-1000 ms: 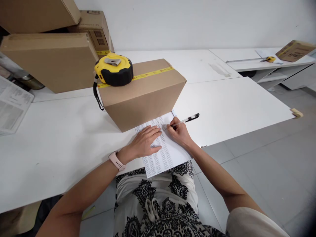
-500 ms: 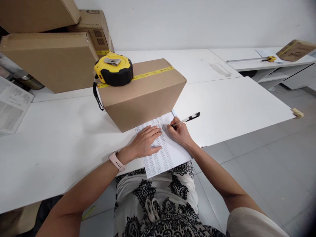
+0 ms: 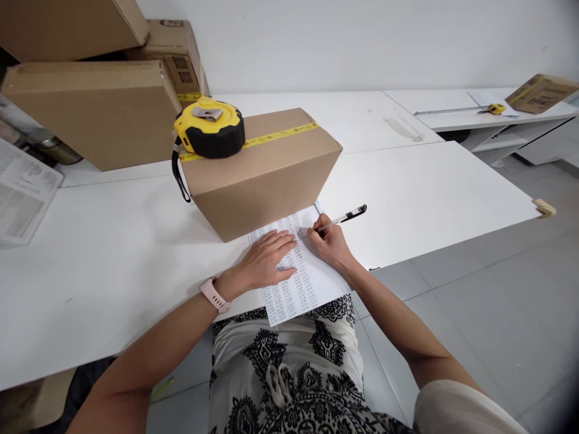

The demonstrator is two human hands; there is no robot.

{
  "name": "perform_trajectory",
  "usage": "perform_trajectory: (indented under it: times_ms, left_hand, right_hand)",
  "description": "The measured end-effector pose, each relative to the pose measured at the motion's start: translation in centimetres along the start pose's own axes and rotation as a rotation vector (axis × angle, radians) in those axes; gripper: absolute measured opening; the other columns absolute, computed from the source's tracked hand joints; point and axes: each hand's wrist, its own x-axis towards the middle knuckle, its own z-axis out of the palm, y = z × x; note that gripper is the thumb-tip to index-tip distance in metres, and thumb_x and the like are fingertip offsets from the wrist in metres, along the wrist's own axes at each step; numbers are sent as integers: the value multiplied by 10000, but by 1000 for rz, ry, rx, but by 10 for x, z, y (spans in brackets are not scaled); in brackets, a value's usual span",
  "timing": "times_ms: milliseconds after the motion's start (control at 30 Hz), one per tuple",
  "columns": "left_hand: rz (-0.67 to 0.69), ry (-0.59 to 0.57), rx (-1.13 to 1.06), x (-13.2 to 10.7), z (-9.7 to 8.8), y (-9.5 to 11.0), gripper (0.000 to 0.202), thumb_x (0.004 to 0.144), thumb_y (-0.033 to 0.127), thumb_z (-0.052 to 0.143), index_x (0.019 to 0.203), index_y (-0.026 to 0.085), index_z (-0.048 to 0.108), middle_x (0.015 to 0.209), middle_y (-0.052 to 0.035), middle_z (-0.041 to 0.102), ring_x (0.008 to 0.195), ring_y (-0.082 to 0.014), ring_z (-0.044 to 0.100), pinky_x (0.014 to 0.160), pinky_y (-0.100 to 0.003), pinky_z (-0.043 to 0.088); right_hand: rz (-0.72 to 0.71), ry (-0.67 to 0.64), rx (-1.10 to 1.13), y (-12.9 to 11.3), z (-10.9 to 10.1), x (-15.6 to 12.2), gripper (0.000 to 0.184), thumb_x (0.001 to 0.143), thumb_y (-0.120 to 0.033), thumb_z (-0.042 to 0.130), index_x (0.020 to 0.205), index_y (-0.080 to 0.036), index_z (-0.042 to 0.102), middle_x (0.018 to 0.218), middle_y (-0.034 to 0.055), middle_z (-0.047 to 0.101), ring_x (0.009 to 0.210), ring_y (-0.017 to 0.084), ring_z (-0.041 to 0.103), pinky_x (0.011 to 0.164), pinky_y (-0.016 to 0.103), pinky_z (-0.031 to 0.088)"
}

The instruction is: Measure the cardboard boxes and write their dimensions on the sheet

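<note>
My left hand (image 3: 268,260) lies flat with fingers stretched out on a white sheet of paper (image 3: 325,283), which carries columns of small handwriting. A pen (image 3: 340,219) with a clear barrel and black cap end is gripped in my right hand (image 3: 330,242), its tip at the writing on the paper. Just beyond the sheet stands a brown cardboard box (image 3: 266,199) with yellow printed tape along its top. On that box rests a yellow and black tape measure (image 3: 210,128), its black strap hanging over the left edge.
More cardboard boxes (image 3: 99,111) are stacked at the back left, beside a clear container (image 3: 27,193) with printed paper. Farther right, a second tape measure (image 3: 496,109) with its blade out lies near another box (image 3: 540,93). The white table (image 3: 434,205) ends at front right above the floor.
Almost nothing differs. My right hand and the pen have shifted very slightly; my left hand stays on the paper.
</note>
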Motion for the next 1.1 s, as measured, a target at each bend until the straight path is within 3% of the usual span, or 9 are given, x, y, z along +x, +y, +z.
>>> perform_trajectory:
  times_ms: [200, 567, 767, 1100]
  left_hand:
    - [-5, 3, -15, 0, 1, 0, 498, 923, 379, 627, 1362, 161, 542, 1439, -160, 594, 1398, -308, 499, 1178, -539, 387]
    - [-11, -9, -36, 0, 0, -1, 506, 920, 382, 632, 1367, 160, 545, 1449, -166, 587, 1408, -317, 488, 1181, -556, 379]
    - [3, -8, 1, 0, -1, 0, 508, 914, 377, 651, 1332, 101, 564, 1421, -193, 603, 1388, -321, 510, 1177, -528, 393]
    - [-11, -13, -23, 0, -2, 0, 498, 916, 379, 649, 1348, 145, 562, 1436, -171, 597, 1399, -312, 502, 1183, -537, 382]
  right_hand:
    - [38, 12, -17, -1, 0, 1, 153, 813, -281, 556, 747, -243, 423, 556, -69, 399, 533, 111, 358, 548, 291, 304]
    - [42, 17, -13, -1, 0, 1, 161, 806, -278, 563, 737, -245, 421, 555, -66, 396, 531, 115, 356, 539, 289, 295]
    - [25, 8, -38, 0, -1, 1, 146, 810, -274, 558, 750, -244, 429, 560, -67, 409, 532, 116, 369, 547, 291, 303]
    - [27, 27, -9, 1, 0, 1, 184, 834, -279, 567, 737, -247, 415, 557, -67, 393, 527, 118, 372, 540, 284, 303]
